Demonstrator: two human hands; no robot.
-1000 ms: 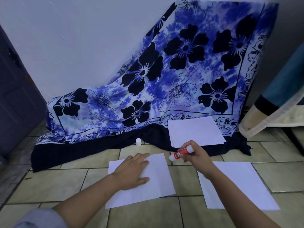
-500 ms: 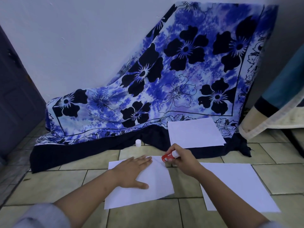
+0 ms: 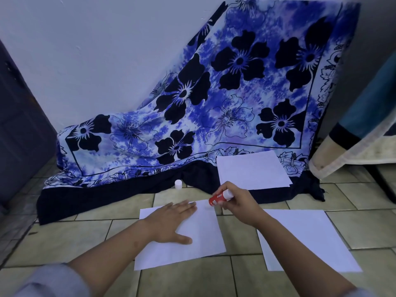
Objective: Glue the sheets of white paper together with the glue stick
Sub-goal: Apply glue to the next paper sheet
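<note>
The person is at the gluing step: the left hand [image 3: 171,224] lies flat, fingers spread, pinning the near sheet [image 3: 192,243] to the floor [image 3: 75,239]. The right hand [image 3: 237,202], fingers clamped round the glue stick [image 3: 219,197], holds it at the sheet's far right corner. Its long axis slopes down-left, tip toward the paper, seemingly touching it. Next comes a steady stroke along that edge, I judge.
</note>
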